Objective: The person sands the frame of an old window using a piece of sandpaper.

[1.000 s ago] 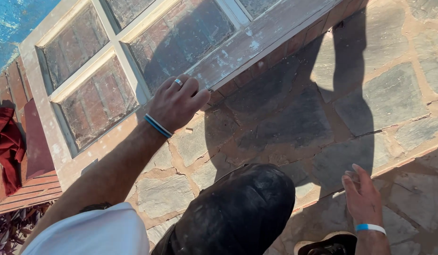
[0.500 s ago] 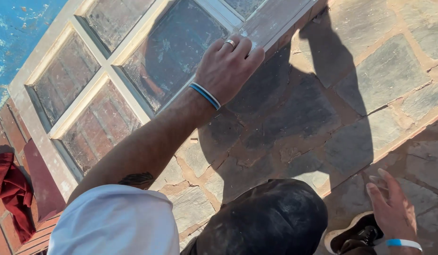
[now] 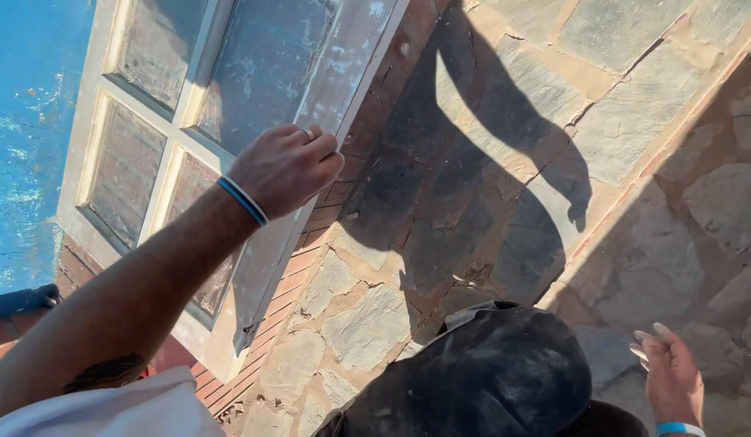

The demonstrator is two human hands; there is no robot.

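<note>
- My right hand [image 3: 673,374] hangs low at the bottom right, near my dust-smeared dark knee [image 3: 480,380]. Its fingers are loosely spread and hold nothing, well apart from the frame.
- My left hand [image 3: 285,168] is the one on the job. It reaches up and away from me, fingers [image 3: 323,150] curled together in a loose fist, knuckles and fingertips pressed against the near long edge of the old window frame [image 3: 343,65]. I cannot tell whether anything is pinched inside the curl.
- The frame lies flat just beyond those fingers, and its long axis runs on a slant from lower left to upper right. My hand meets the right-hand rail about midway along its visible length.
- Its dusty glass panes [image 3: 258,61] sit past my knuckles, to the left and farther out.
- Under and to the right of the frame runs a row of red bricks [image 3: 319,218], then stone paving [image 3: 618,121] carrying my shadow.
- Farthest left, beyond the frame, is a blue painted surface [image 3: 27,121].
</note>
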